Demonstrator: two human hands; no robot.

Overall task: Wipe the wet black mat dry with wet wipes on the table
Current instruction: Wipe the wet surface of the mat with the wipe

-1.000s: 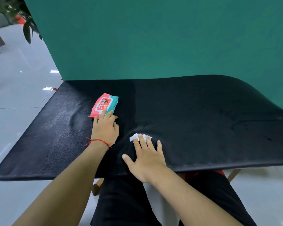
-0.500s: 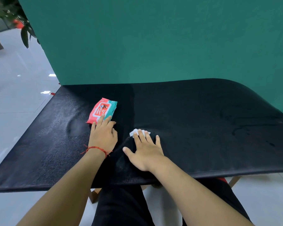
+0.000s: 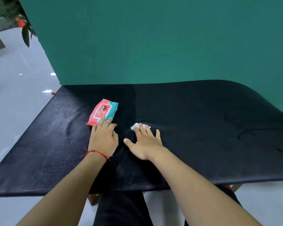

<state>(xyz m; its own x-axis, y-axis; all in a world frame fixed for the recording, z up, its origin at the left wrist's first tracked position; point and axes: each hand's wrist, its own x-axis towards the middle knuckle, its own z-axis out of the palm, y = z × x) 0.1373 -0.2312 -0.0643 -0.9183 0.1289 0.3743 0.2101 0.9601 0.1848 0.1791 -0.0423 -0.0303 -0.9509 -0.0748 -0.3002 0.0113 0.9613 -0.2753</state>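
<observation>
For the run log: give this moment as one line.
phase: wiping | right hand: flat, pressing white wipe onto black mat | left hand: flat, fingertips on wipes pack

Mat (image 3: 203, 128): lies flat, a screen (image 3: 153, 38) upright behind it.
Pack of wipes (image 3: 103, 110): on the mat, left of centre.
Left hand (image 3: 103, 139): on the mat, fingertips touching the pack's near end.
Wipe (image 3: 136, 126): right of the pack, under the right hand (image 3: 144, 142).

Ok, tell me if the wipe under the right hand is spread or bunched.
Bunched. The wipe shows as a small crumpled white wad poking out past the right hand, whose straight fingers press it onto the mat.
</observation>
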